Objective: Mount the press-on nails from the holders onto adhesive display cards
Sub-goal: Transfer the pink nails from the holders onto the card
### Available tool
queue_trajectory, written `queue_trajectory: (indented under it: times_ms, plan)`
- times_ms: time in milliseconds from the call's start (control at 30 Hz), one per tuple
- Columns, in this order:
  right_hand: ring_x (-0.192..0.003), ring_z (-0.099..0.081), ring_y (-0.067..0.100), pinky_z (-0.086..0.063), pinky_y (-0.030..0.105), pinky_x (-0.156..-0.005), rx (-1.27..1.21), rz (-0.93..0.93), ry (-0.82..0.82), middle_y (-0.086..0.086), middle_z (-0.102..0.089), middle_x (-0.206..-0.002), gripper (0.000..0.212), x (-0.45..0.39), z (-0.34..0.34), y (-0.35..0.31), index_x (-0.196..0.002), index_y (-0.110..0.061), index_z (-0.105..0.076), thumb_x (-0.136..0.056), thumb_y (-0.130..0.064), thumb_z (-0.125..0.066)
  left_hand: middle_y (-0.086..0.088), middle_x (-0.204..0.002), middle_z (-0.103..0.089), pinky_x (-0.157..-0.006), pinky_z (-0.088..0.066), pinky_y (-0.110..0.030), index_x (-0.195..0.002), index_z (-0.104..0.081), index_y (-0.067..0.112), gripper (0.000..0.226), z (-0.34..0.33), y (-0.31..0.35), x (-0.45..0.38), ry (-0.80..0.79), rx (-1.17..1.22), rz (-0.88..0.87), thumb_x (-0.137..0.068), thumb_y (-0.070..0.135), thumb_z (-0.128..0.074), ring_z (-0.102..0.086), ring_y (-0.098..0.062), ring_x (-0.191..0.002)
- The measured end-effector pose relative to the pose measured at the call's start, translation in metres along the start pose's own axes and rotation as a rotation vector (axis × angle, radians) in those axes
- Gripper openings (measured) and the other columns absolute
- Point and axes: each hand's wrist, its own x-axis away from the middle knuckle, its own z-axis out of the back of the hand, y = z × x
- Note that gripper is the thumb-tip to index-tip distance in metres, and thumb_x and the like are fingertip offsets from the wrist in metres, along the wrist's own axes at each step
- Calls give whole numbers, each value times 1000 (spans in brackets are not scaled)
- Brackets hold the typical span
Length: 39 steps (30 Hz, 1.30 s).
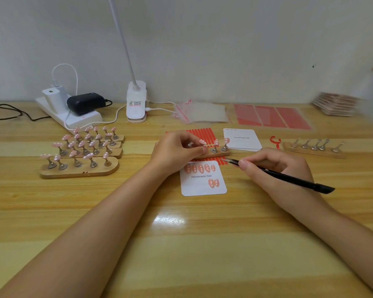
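Left hand (177,150) grip pinching pink nail (202,142) above wooden holder strip (213,153); right hand (274,166) grip closed round black tweezers (289,177), poised beside white display card (202,186).

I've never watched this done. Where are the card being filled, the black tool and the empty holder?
Card being filled (203,188), head view, blank lower part.
Black tool (289,178), head view, mid-shaft, held by right hand (276,166).
Empty holder (314,152), head view, wooden base.

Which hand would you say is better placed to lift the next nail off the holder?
Right hand, probably: its tweezers point at the holder, tip close to the remaining nails. The left hand grips the holder's end.
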Motion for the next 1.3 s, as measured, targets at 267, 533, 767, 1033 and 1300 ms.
queue_trajectory:
  times_ms: [267,533,767,1033,1300]
  plan:
    - [-84,-64,-8,-44,4,-71,18,92,52,-23,-69,-86,20,-21,-14,-2,-81,-35,-64,-78,-17,-72,9,-79,-67,-82,-54,-41,-69,-67,30,12,1,0,-1,-11,31,30,-78,27,-74,-65,-15,-83]
    - [-78,-63,4,-45,8,-72,216,367,45,-6,-68,-77,8,-30,-26,12,-83,-13,-72,-76,-9,-73,13,-76,-66,-84,-52,-41,-71,-67,36,13,0,-3,-1,11,-9,-8,-79,28,-73,-65,-13,-84]
    - [-79,-60,4,-45,10,-71,302,382,0,-3,-67,-78,11,-34,-27,20,-86,-13,-73,-78,-19,-68,16,-73,-64,-80,-53,-38,-68,-65,36,16,-1,-4,-2,20,-17,-26,-79,27,-73,-63,-11,-82]
    - [-80,-59,5,-44,8,-72,290,358,15,-9,-63,-77,9,-34,-28,19,-86,-11,-73,-79,-15,-70,14,-77,-65,-82,-53,-40,-69,-64,36,14,0,-1,-1,5,-45,-23,-80,30,-72,-64,-12,-84]
    - [-81,-60,-10,-42,2,-71,148,227,7,-23,-62,-81,20,-31,-28,15,-82,-32,-65,-81,-13,-70,4,-85,-70,-85,-51,-44,-71,-65,35,14,-1,1,2,17,-52,-58,-79,27,-73,-64,-16,-86]
